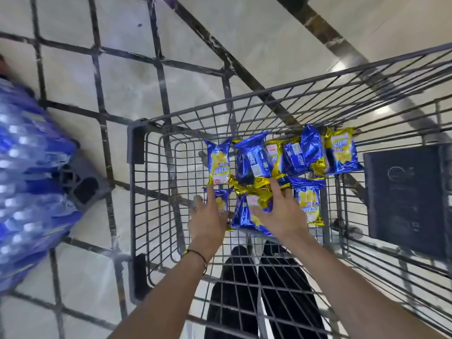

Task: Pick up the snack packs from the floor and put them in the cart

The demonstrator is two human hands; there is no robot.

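Left hand (208,221) is lying flat inside the wire shopping cart (135,145), straight fingers (210,199) touching one blue-and-gold snack pack (220,200), while right hand (278,211) is spreading open over the neighbouring pack (241,214), gripping nothing. Roughly nine snack packs are sitting on the cart's mesh bottom, some overlapping, in two loose rows.
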